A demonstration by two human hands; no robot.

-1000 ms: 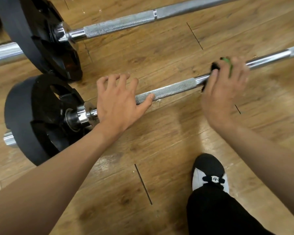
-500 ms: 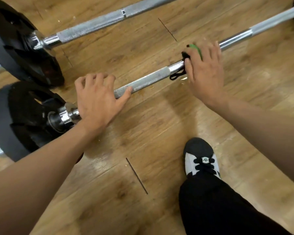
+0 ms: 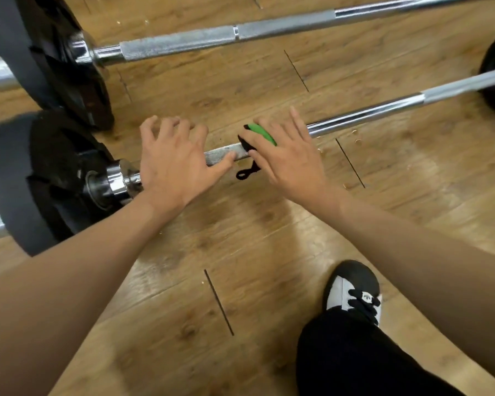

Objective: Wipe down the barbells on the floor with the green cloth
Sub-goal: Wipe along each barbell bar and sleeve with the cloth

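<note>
Left hand (image 3: 172, 164) spread, steadying barbell (image 3: 366, 113), right hand (image 3: 289, 158) open, pressing green cloth (image 3: 263, 133) on it; wrap cloth round, stroke firmly.

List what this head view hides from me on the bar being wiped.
- green cloth: head view, mostly under the right hand; only a green patch and a black loop show.
- near barbell: the shaft under the left hand and under the cloth is hidden, so how clean it is cannot be read.
- black plates: blurred and cut by the left edge.
- far barbell: runs off the top-right corner.
</note>
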